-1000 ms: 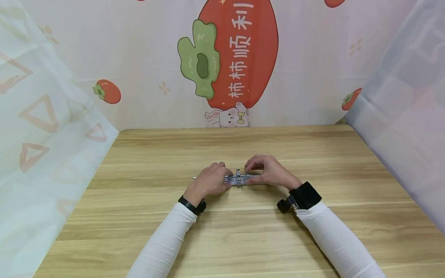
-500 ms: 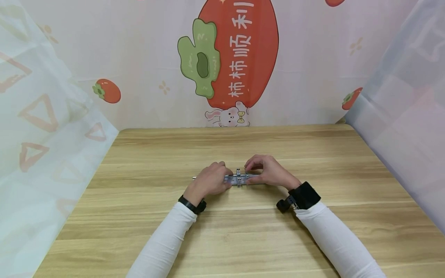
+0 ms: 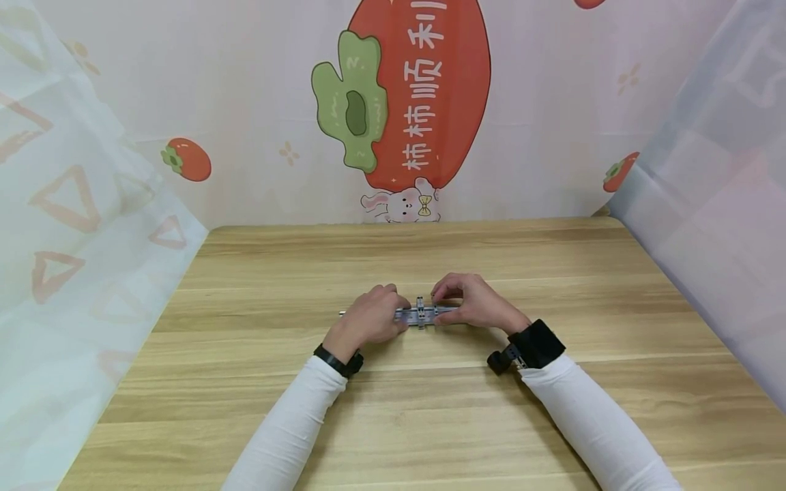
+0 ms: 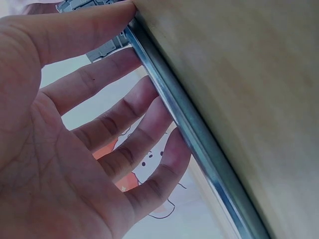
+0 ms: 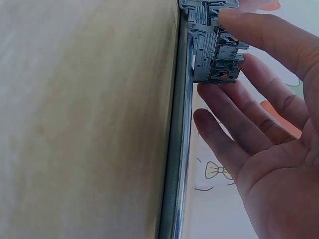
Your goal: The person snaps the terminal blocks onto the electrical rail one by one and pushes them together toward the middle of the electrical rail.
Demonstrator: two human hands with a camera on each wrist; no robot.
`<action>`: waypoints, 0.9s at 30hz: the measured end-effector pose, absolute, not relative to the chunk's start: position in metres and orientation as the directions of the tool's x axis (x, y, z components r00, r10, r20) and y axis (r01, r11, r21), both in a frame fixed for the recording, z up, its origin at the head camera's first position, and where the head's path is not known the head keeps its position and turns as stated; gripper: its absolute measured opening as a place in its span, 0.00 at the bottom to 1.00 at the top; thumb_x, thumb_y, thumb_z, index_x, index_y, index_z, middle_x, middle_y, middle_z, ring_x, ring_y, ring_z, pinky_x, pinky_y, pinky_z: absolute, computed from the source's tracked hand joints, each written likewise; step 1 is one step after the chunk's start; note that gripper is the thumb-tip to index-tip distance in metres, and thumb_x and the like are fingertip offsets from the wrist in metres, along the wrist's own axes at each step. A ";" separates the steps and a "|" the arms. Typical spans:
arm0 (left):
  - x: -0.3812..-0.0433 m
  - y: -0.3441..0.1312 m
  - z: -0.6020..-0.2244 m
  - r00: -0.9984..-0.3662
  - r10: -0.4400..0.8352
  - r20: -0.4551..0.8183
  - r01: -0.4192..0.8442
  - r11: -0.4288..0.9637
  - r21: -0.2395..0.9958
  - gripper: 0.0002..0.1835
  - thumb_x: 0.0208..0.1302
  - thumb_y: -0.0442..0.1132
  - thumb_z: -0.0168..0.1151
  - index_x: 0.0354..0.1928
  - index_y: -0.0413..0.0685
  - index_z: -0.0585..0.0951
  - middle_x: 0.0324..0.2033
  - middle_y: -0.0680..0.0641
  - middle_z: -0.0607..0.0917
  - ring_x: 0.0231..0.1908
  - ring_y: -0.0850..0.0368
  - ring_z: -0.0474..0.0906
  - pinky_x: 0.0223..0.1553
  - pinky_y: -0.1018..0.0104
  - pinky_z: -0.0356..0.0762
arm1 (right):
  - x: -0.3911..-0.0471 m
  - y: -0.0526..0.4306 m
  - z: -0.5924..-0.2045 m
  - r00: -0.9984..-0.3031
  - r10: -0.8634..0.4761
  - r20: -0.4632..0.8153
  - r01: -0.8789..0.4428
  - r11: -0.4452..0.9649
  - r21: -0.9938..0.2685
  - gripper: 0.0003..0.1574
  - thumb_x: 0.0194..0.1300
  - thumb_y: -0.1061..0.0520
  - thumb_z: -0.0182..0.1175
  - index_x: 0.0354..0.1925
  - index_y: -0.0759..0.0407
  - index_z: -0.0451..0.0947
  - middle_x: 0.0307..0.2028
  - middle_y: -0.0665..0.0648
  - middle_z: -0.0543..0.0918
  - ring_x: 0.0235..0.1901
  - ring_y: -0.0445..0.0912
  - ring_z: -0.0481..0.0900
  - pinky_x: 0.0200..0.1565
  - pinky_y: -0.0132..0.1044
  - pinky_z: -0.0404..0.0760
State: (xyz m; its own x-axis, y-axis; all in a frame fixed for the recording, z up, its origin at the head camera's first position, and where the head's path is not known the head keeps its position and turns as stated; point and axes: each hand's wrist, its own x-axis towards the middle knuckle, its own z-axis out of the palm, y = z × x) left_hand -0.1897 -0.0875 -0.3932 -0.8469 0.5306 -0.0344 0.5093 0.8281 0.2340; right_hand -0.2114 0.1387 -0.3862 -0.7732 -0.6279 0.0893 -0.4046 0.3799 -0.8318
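A metal DIN rail [image 3: 410,317] lies lengthwise across the middle of the table in the head view. My left hand [image 3: 372,315] grips its left part, thumb on the near edge and fingers against the far edge, as the left wrist view shows along the rail [image 4: 187,124]. One grey terminal block [image 3: 420,311] sits across the rail between the hands. Just right of it, my right hand [image 3: 480,302] pinches a second grey terminal block between thumb and fingers. In the right wrist view this terminal block [image 5: 212,55] stands against the rail, partly behind the thumb.
The wooden table [image 3: 393,423] runs up to a printed backdrop cloth [image 3: 270,82] at the far side. Pale cloths hang along the left and right edges. Wrist straps with small cameras [image 3: 500,362] sit at both wrists, close over the table.
Both hands, the rail and the terminal blocks keep their places. Only the head view shifts very slightly.
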 end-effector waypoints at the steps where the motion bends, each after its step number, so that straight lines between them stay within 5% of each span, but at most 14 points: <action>1: -0.190 -0.088 -0.393 -0.847 0.530 -0.034 0.509 0.829 0.234 0.17 0.54 0.48 0.64 0.46 0.52 0.82 0.34 0.53 0.72 0.34 0.57 0.67 0.33 0.66 0.66 | -0.213 0.139 -0.389 -0.772 -0.629 0.092 -0.412 0.385 -0.826 0.17 0.46 0.64 0.69 0.37 0.66 0.78 0.45 0.64 0.76 0.46 0.56 0.76 0.51 0.48 0.70; 12: -0.190 -0.088 -0.395 -0.845 0.534 -0.024 0.514 0.824 0.237 0.18 0.54 0.48 0.64 0.46 0.52 0.82 0.35 0.52 0.73 0.33 0.57 0.67 0.33 0.66 0.66 | -0.223 0.144 -0.405 -0.771 -0.627 0.111 -0.489 0.472 -0.734 0.16 0.44 0.50 0.72 0.34 0.50 0.79 0.44 0.51 0.77 0.46 0.42 0.74 0.53 0.39 0.67; 27: -0.189 -0.088 -0.395 -0.847 0.531 -0.032 0.510 0.828 0.234 0.18 0.55 0.48 0.64 0.47 0.52 0.81 0.35 0.53 0.72 0.34 0.57 0.67 0.33 0.66 0.66 | -0.223 0.144 -0.405 -0.764 -0.632 0.130 -0.527 0.495 -0.691 0.14 0.45 0.50 0.71 0.33 0.48 0.80 0.44 0.51 0.78 0.46 0.42 0.74 0.51 0.42 0.69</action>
State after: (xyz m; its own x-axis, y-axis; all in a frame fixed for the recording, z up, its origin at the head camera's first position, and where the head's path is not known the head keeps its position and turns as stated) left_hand -0.1893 -0.0883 -0.3949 -0.8468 0.5310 -0.0317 0.5102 0.8276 0.2340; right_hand -0.2232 0.1437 -0.4047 -0.7639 -0.6321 0.1300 -0.5270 0.4947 -0.6911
